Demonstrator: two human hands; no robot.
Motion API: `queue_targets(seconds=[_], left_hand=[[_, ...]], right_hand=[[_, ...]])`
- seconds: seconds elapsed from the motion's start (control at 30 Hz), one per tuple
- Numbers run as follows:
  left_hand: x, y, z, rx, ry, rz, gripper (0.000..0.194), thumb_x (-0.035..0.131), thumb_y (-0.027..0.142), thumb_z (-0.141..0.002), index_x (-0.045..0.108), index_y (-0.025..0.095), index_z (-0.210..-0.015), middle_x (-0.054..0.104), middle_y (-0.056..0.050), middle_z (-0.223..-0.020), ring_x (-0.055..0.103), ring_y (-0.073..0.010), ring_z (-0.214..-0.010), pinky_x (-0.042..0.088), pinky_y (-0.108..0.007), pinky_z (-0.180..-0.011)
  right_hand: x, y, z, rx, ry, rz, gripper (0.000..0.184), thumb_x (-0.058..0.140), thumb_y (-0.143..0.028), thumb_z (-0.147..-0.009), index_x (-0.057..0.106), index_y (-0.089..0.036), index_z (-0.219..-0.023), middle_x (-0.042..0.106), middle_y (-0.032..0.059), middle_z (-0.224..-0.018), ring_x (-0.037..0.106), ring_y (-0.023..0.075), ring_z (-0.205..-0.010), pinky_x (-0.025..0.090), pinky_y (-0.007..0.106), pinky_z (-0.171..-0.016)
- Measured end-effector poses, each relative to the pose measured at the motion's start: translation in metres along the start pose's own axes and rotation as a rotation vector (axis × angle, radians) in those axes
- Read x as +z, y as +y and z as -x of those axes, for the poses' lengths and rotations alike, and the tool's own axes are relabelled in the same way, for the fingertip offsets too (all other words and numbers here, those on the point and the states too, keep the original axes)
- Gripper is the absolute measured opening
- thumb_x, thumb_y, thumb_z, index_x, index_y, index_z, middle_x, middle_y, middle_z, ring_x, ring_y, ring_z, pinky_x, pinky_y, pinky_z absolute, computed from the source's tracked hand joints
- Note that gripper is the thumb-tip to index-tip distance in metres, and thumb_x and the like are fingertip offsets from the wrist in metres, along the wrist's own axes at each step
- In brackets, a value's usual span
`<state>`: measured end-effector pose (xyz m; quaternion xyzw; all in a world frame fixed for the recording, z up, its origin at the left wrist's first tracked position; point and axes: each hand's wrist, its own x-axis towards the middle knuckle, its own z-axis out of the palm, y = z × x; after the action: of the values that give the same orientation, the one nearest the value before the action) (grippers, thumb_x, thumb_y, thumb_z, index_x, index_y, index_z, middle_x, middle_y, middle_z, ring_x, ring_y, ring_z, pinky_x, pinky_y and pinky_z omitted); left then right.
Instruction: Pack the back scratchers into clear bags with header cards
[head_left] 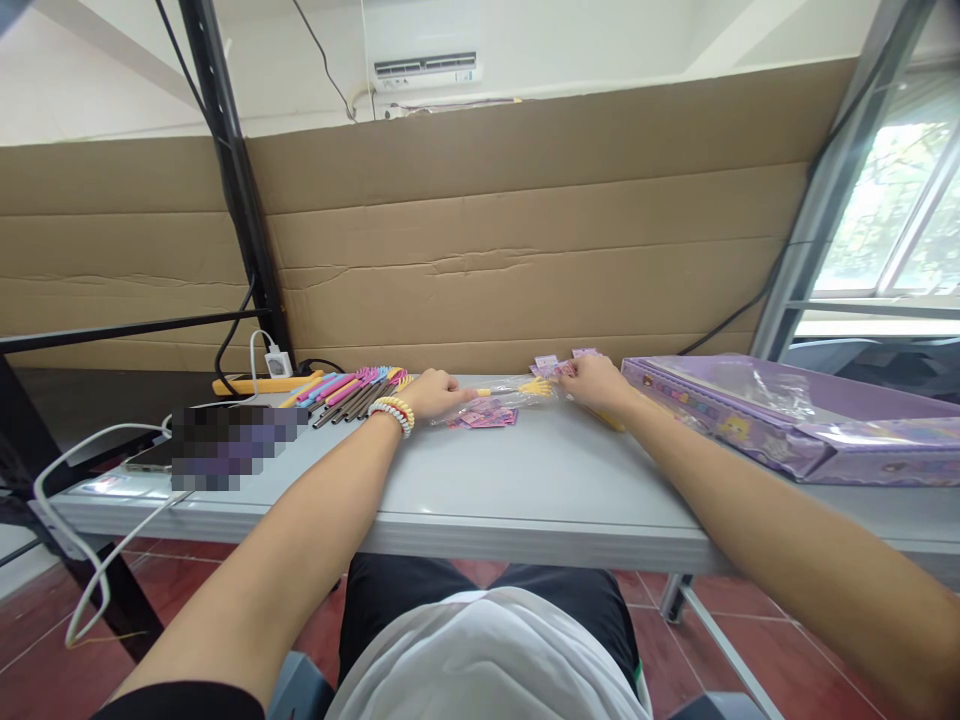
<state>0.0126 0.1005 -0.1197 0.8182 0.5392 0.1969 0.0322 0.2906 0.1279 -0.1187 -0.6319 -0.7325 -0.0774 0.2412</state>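
My left hand [435,394], with beaded bracelets on its wrist, pinches one end of a clear plastic bag [517,390]. Inside or under its film lies a yellow stick with a curly end [536,387]. Small pink printed cards [491,414] lie below the bag. Farther right, my right hand [596,382] has its fingers closed at more pink cards [546,364], by the bag's other end; its fingertips are partly hidden. Under this hand a yellow piece [606,420] shows. Beside my left hand rests a bunch of colourful sticks with curly ends [352,390].
On the right stands a purple printed box [795,440] with clear film. A white cable [105,440] and a charger plug [277,361] are at the left, near a blurred-out patch. Cardboard [525,230] walls off the back of the white table [525,490].
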Motion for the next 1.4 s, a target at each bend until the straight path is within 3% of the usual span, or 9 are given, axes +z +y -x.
queue_targets(seconds=[0.2,0.3,0.4,0.5,0.63,0.77,1.13,1.4], left_hand=[[0.000,0.000,0.000,-0.004,-0.020,-0.006,0.052,0.046,0.065,-0.073,0.043,0.018,-0.051,0.043,0.002,-0.050,0.035,-0.0108,-0.048,0.023,-0.026,-0.046],[0.001,-0.003,-0.002,0.005,-0.026,-0.014,0.052,0.046,0.066,-0.073,0.044,0.019,-0.051,0.044,0.001,-0.049,0.037,-0.0113,-0.048,0.024,-0.026,-0.047],[0.002,-0.005,-0.003,0.018,-0.022,-0.026,0.053,0.046,0.067,-0.072,0.042,0.019,-0.050,0.044,0.001,-0.049,0.037,-0.0115,-0.047,0.023,-0.027,-0.047],[0.003,-0.005,-0.003,0.021,-0.023,-0.027,0.053,0.045,0.067,-0.072,0.043,0.019,-0.050,0.044,0.001,-0.049,0.036,-0.0115,-0.047,0.023,-0.027,-0.046],[0.003,-0.005,-0.003,0.026,-0.029,-0.030,0.053,0.045,0.067,-0.073,0.044,0.019,-0.050,0.044,0.001,-0.049,0.036,-0.0116,-0.047,0.023,-0.027,-0.047],[0.002,-0.005,-0.003,0.031,-0.025,-0.032,0.053,0.045,0.067,-0.073,0.044,0.019,-0.050,0.045,0.001,-0.049,0.037,-0.0119,-0.048,0.024,-0.027,-0.048],[0.002,-0.003,-0.001,0.024,-0.031,-0.023,0.054,0.045,0.067,-0.072,0.045,0.019,-0.050,0.046,0.000,-0.049,0.037,-0.0117,-0.048,0.024,-0.027,-0.048],[0.000,-0.004,-0.001,-0.046,-0.159,0.006,0.057,0.043,0.072,-0.070,0.050,0.018,-0.053,0.049,0.000,-0.051,0.039,-0.0122,-0.047,0.025,-0.027,-0.048]], right_hand=[[-0.006,-0.002,0.004,0.097,0.015,-0.055,0.015,0.049,-0.023,-0.069,0.053,-0.018,-0.055,0.059,0.0063,-0.062,0.049,0.0156,-0.058,0.030,0.026,-0.054],[-0.004,0.000,0.001,-0.003,0.054,-0.121,0.017,0.048,-0.026,-0.069,0.056,-0.018,-0.056,0.060,0.0050,-0.063,0.050,0.0151,-0.060,0.031,0.026,-0.056],[0.001,0.002,-0.003,-0.155,0.165,-0.182,0.023,0.047,-0.032,-0.072,0.057,-0.018,-0.057,0.061,0.0052,-0.073,0.051,0.0149,-0.068,0.032,0.025,-0.059],[0.004,0.001,-0.004,-0.219,0.258,-0.212,0.027,0.046,-0.037,-0.073,0.054,-0.017,-0.056,0.057,0.0049,-0.072,0.049,0.0144,-0.069,0.032,0.024,-0.059],[0.001,-0.003,0.002,-0.236,0.107,-0.193,0.029,0.044,-0.038,-0.076,0.045,-0.018,-0.054,0.046,-0.0001,-0.055,0.040,0.0120,-0.057,0.027,0.024,-0.053],[-0.005,-0.011,0.009,-0.191,-0.073,-0.162,0.025,0.043,-0.032,-0.079,0.040,-0.019,-0.058,0.047,-0.0006,-0.056,0.040,0.0119,-0.056,0.026,0.024,-0.053],[0.003,0.001,-0.004,-0.066,-0.187,-0.031,0.016,0.050,-0.031,-0.077,0.055,-0.016,-0.071,0.063,0.0069,-0.077,0.055,0.0170,-0.071,0.032,0.024,-0.058],[-0.010,-0.011,0.012,-0.095,-0.377,-0.064,0.013,0.051,-0.017,-0.066,0.047,-0.017,-0.053,0.057,0.0027,-0.059,0.054,0.0141,-0.061,0.032,0.023,-0.053]])
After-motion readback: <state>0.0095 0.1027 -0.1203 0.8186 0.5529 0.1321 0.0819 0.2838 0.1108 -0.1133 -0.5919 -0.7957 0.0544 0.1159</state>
